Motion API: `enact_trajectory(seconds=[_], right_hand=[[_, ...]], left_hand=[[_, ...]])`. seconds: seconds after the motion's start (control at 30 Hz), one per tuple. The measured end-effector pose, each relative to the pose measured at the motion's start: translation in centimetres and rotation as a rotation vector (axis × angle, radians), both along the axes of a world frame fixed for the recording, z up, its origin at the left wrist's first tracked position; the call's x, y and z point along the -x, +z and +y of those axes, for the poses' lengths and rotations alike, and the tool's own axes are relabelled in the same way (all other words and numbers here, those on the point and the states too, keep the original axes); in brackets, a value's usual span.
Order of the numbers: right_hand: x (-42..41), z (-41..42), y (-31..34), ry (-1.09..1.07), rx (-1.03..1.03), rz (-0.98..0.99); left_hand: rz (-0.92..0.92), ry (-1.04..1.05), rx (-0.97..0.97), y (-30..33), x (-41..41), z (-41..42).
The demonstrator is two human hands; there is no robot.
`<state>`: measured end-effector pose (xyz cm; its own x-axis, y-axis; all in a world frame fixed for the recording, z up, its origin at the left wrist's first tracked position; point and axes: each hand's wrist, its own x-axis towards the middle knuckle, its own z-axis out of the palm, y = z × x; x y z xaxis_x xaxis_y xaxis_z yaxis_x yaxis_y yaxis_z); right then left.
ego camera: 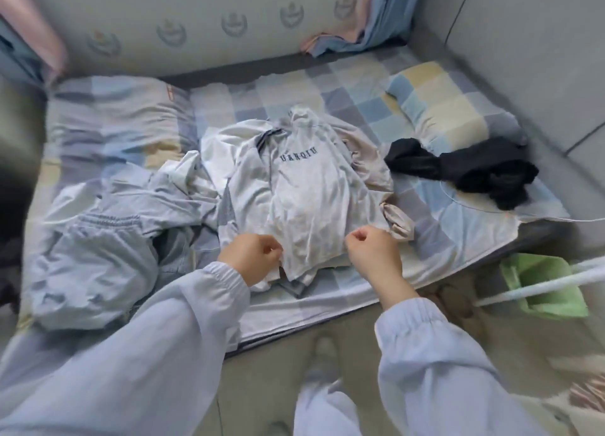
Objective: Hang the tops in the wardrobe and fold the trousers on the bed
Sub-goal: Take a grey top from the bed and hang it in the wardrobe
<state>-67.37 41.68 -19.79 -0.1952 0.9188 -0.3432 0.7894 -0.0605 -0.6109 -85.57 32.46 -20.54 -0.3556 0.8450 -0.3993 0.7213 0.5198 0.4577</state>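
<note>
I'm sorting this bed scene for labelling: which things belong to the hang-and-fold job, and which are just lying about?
Part of the job:
- white lettered top, its hem in the grip of the left hand and right hand
- pale blue trousers
- black garment

Just lying about:
- checked pillow
- white cable
- green bin

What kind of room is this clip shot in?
Most likely a bedroom: a bed with a checked sheet, a matching pillow against the wall, and loose clothes piled on it, including a white printed top.
</note>
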Motion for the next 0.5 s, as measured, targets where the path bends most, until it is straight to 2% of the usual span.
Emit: enact_trajectory(seconds=[0.13, 0.23, 0.33, 0.5], right_hand=[[4.1, 6.7, -6.2, 0.126, 0.092, -0.124], [7.2, 12.2, -10.0, 0.216, 0.077, -0.217], [10.5, 17.6, -14.4, 0.280, 0.044, -0.224], [14.0, 23.1, -23.3, 0.378, 0.054, -0.291]], left_hand=[[0.021, 0.138, 0.100, -5.6, 4.3, 5.2], [-0.010, 0.241, 0.165, -10.2, 7.7, 9.7], [-0.074, 0.341, 0.193, -15.8, 11.2, 13.8], [-0.040, 0.378, 0.240, -25.5, 15.2, 19.4]])
